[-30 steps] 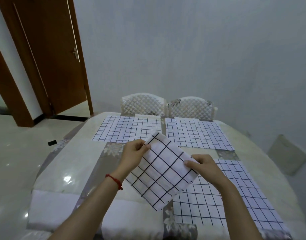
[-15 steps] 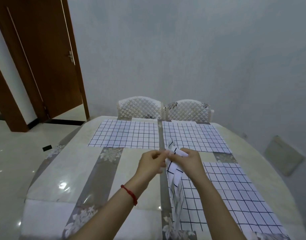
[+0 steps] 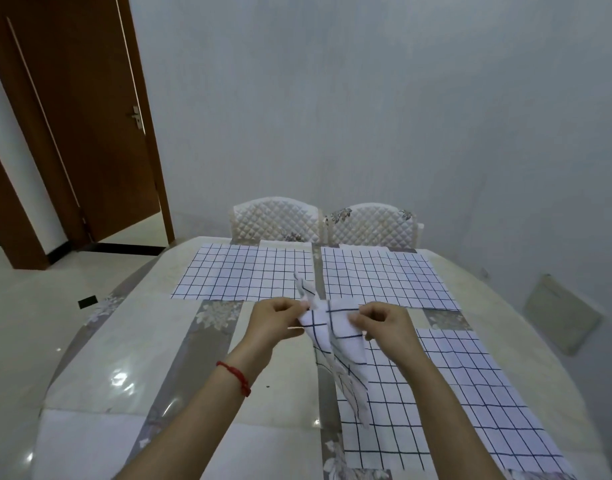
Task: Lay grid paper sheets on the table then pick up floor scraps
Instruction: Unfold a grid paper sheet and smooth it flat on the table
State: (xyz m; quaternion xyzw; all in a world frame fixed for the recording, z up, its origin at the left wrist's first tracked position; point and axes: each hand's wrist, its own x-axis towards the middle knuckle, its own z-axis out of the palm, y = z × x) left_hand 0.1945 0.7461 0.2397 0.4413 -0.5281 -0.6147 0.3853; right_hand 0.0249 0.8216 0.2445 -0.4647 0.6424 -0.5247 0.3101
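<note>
1. Head view is looking down over a round marble-patterned table (image 3: 100, 344); at far left a brown wooden door (image 3: 89, 126) is standing open over a glossy pale floor (image 3: 17, 306), and a small dark scrap (image 3: 88, 301) is lying on that floor just beside the table's left edge.
2. Left hand (image 3: 275, 322), with a red string bracelet (image 3: 236, 377) on its wrist, is pinching the upper left edge of a folded grid sheet (image 3: 335, 341) between curled fingers and thumb.
3. That folded grid sheet is hanging in the air between the two hands, above the table's middle; its top corner is sticking up past the left hand's fingers, while its lower part is drooping down below both hands, over the near sheet's left edge.
4. Right hand (image 3: 384, 323) is gripping the sheet's upper right part with curled fingers, near the left hand but apart from it.
5. Behind the hands, a far left sheet (image 3: 242, 271) and a far right sheet (image 3: 384, 275) are lying flat side by side, with a narrow strip of table showing between them.
6. Under the right forearm, a near right sheet (image 3: 453, 403) with larger squares is lying flat on the table.
7. Two quilted white chairs (image 3: 325, 223) are standing at the table's far edge.
8. At far right a flat beige panel (image 3: 562, 313) is leaning against the wall.
</note>
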